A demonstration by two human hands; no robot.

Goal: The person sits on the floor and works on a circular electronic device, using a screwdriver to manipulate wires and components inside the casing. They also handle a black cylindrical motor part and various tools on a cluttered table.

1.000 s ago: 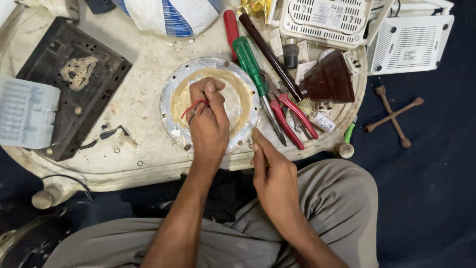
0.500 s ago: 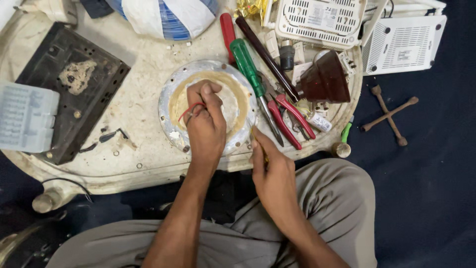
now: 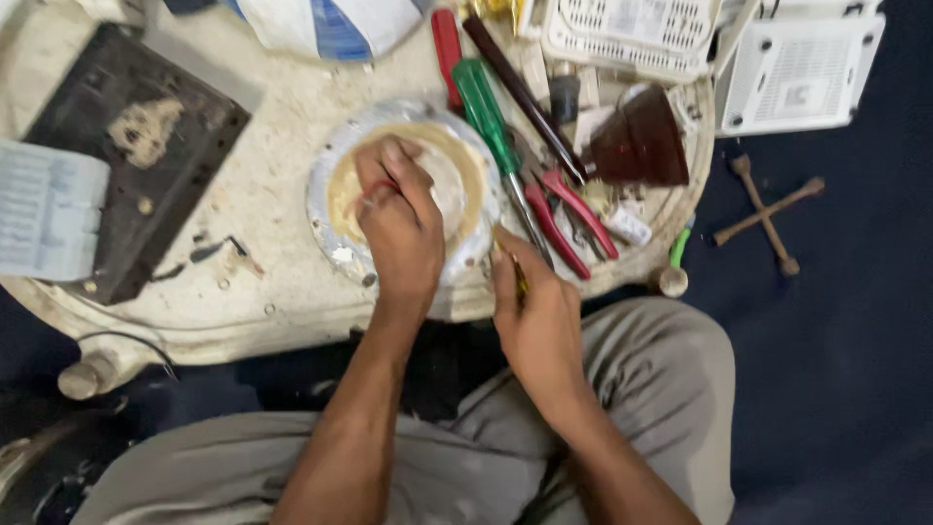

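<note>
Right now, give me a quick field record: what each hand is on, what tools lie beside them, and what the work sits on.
left hand: pressed on the round metal disc, a bit of red wire at the fingers
right hand: at the disc's right edge, gripping a small yellowish tool; type unclear
tools to the right: green-handled screwdriver, red-handled pliers
work surface: dirty white board
floor right: cross wrench

Round plate (image 3: 342, 255): silver rim, tan centre. Screwdriver (image 3: 486, 102): green handle. Pliers (image 3: 573, 219): red grips. Tabletop (image 3: 262, 194): stained cream. Flat panel (image 3: 126, 156): black. Trousers (image 3: 641, 389): grey.
</note>
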